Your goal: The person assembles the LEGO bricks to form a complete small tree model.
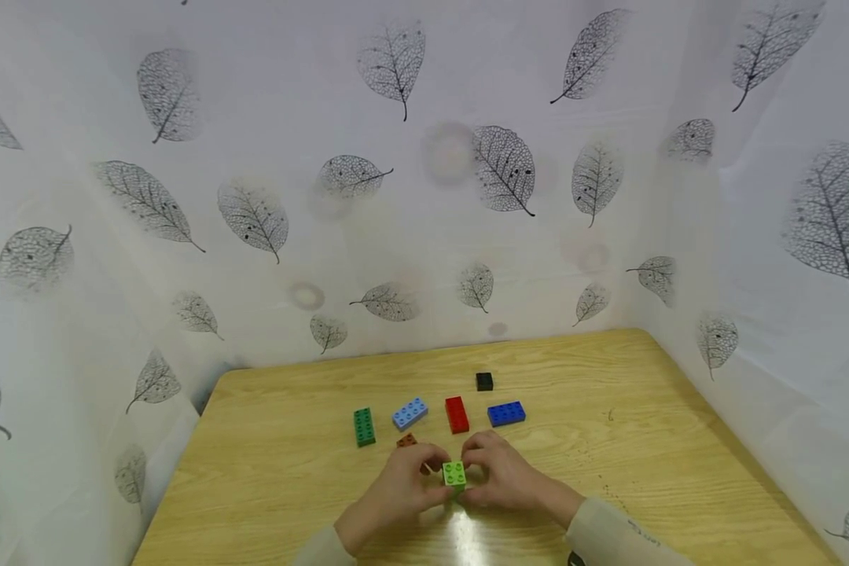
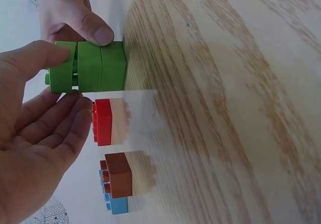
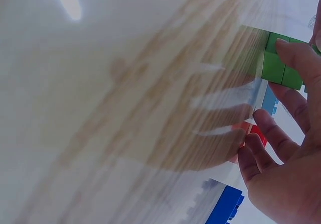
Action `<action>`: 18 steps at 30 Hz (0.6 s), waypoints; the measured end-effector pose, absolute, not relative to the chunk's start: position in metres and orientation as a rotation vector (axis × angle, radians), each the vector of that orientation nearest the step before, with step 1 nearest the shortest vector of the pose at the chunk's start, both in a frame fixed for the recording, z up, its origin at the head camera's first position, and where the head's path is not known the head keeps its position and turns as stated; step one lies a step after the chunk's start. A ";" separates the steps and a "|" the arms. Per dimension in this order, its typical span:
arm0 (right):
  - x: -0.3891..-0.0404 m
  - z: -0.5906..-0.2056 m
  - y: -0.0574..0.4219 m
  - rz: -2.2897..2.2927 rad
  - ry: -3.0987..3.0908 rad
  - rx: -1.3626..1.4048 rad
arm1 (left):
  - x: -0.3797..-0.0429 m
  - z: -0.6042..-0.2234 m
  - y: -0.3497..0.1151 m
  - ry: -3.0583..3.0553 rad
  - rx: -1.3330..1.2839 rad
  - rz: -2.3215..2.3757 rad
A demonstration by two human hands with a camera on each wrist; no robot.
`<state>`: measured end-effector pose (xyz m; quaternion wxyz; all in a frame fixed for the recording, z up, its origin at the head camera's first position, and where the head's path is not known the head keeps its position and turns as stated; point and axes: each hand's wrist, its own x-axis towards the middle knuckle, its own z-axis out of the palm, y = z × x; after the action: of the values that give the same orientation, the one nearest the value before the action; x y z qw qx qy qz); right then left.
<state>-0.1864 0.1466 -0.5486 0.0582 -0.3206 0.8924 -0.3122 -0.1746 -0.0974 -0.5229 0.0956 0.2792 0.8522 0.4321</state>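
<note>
A stack of light green toy bricks (image 1: 454, 475) stands upright on the table between both hands. My left hand (image 1: 400, 481) pinches the top brick (image 2: 61, 71) between thumb and fingers. In the left wrist view a narrow gap with studs separates that top brick from the lower bricks (image 2: 103, 67). From the other side, my right hand (image 1: 501, 473) holds the lower part of the stack, its thumb (image 3: 297, 56) against the side and its other fingers loosely bent. A brown brick (image 1: 406, 441) lies just beyond the left hand, partly hidden by it.
Behind the hands lie a dark green brick (image 1: 364, 427), a light blue brick (image 1: 410, 413), a red brick (image 1: 457, 415) and a blue brick (image 1: 506, 413). Farther back sits a small black brick (image 1: 484, 381). A leaf-print curtain (image 1: 424, 236) surrounds the wooden table (image 1: 269, 456).
</note>
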 end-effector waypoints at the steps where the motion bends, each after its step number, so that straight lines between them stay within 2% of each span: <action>1: -0.187 -0.548 0.146 -0.944 2.707 -0.966 | -0.175 -0.523 -0.098 2.521 0.823 1.283; 11: -0.186 -0.533 0.143 -0.933 2.657 -0.850 | -0.178 -0.525 -0.098 2.516 0.880 1.296; 18: -0.179 -0.522 0.145 -1.099 2.651 -0.889 | -0.178 -0.525 -0.099 2.520 0.862 1.283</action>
<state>-0.1786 0.1446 -0.5223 0.0687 -0.2952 0.8803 -0.3648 -0.1781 -0.0987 -0.5255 0.0925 0.2902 0.8488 0.4321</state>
